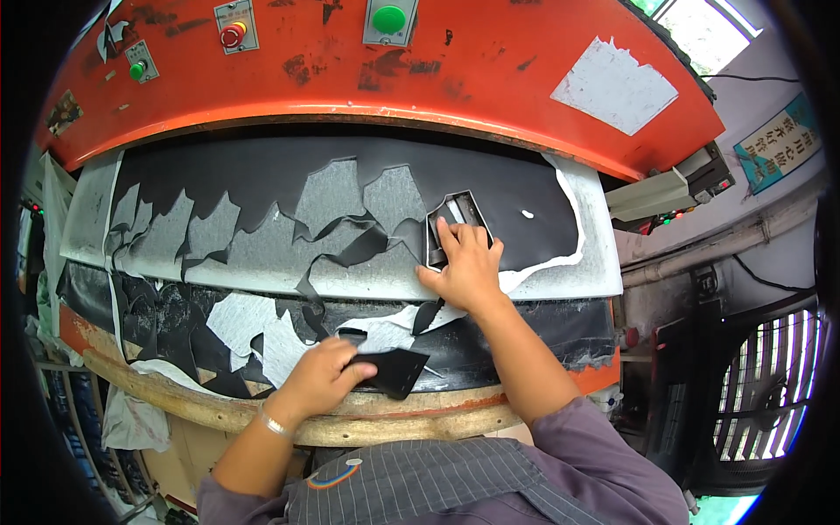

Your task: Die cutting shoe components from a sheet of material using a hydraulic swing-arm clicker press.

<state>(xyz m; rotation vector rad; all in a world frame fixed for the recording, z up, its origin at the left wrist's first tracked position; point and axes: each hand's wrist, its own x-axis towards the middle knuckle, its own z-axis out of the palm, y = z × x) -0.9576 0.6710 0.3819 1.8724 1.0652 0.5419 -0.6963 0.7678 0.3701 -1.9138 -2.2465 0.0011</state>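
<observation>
My right hand (471, 267) is closed on a metal cutting die (471, 199), a thin-walled frame with angled sides. The die rests on a black leather-like sheet (516, 179), beside the jagged edge where pieces are cut out. Below and to the left, my left hand (322, 374) pinches a flat, dark cut piece (400, 371) near the front edge of the work surface. Thin black offcut strips (360, 248) curl up over the pale grey cutting board (350, 278) between the hands. My right fingers hide part of the die.
A red machine beam (490, 70) spans the far side, with a green button (388, 19) and a red knob (233, 34). Black and white scraps (241, 324) lie along the near ledge. A wooden rail (420, 423) edges the front. A black fan (752, 394) stands at right.
</observation>
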